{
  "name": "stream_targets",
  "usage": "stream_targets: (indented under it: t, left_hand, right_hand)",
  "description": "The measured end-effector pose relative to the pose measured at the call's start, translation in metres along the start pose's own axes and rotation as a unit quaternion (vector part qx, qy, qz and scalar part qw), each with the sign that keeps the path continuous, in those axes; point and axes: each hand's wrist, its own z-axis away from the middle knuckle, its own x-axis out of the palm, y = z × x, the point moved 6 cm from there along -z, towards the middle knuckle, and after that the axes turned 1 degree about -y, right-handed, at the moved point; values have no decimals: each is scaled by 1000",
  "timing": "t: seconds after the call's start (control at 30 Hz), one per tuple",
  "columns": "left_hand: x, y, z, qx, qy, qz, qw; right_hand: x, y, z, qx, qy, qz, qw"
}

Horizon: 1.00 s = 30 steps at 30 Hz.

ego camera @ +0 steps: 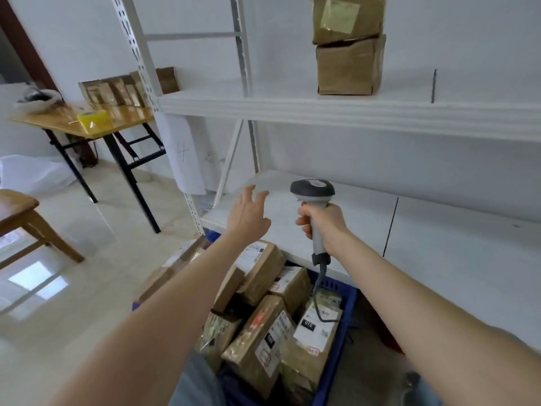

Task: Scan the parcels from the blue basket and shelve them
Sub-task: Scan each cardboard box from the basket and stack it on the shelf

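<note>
Right hand clamps grey plastic scanner; my left fingers apart, empty.
Brown cardboard parcels, 6 o'clock: likely light, stiff; grip edges.

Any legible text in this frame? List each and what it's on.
"010": black tag on a parcel's white label, right side of the blue basket.
Second black tag, neighbouring parcel: three digits, too blurred.
Hanging paper sheet: faint handwritten mark, unreadable.
Shipping label print, scanner badge: too small.
</note>
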Motion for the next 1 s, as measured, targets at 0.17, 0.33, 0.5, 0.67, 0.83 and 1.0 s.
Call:
stream_targets:
  t: [0.17, 0.33, 0.5, 0.67, 0.83, 1.0]
  left_hand:
    - [64, -62, 28, -73, -90, 22, 993]
    - [106, -112, 43, -164, -133, 83, 974]
    - [128, -182, 47, -330, -137, 142, 923]
    - [149, -236, 58, -501, -117, 264, 816]
    - [167, -241, 58, -557, -134, 360, 736]
    - [162, -223, 41, -517, -106, 349, 774]
  right_hand:
    - [26, 69, -18, 89, -4, 5, 996]
    - [61, 112, -41, 138, -22, 24, 990]
    - [115, 142, -63, 172, -70, 55, 981]
    - [166, 154, -79, 152, -135, 121, 972]
    - [189, 154, -91, 125, -157, 191, 961]
    - [166, 155, -102, 131, -120, 202, 963]
